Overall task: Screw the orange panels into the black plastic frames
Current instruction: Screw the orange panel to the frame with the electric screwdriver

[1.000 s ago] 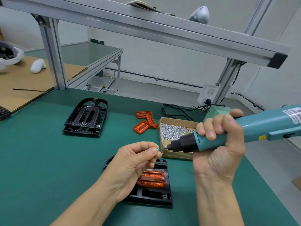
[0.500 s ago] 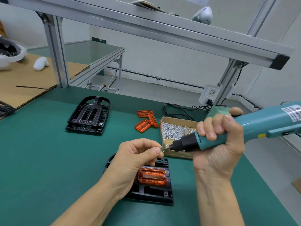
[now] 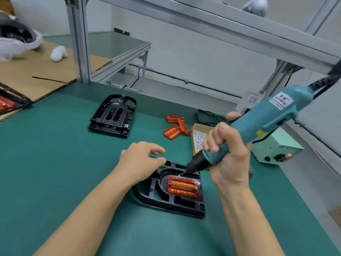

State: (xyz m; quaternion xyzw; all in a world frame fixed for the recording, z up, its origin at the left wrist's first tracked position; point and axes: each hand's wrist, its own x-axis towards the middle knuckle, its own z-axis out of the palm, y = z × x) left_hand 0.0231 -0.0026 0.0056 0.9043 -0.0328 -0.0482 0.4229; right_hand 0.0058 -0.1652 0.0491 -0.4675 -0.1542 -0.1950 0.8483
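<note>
The screwdriver [image 3: 258, 126] bit tip is blurred; left hand [image 3: 140, 161] covers the frame's [image 3: 166, 200] corner.

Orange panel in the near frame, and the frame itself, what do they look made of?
Orange panel: apparently translucent plastic, glossy; light glows through its ribs. Frame: seemingly moulded black plastic, semi-gloss, with thin ribs and cut-outs.

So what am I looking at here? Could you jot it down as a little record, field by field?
Surface: green bench mat
Right hand: grips teal electric screwdriver, tip at the top edge of the orange panel
Left hand: fingers relaxed, resting on the black frame
Panel: seated in that frame
Spare frames: black stack farther back
Spare panels: orange pile
Screws: cardboard box
</note>
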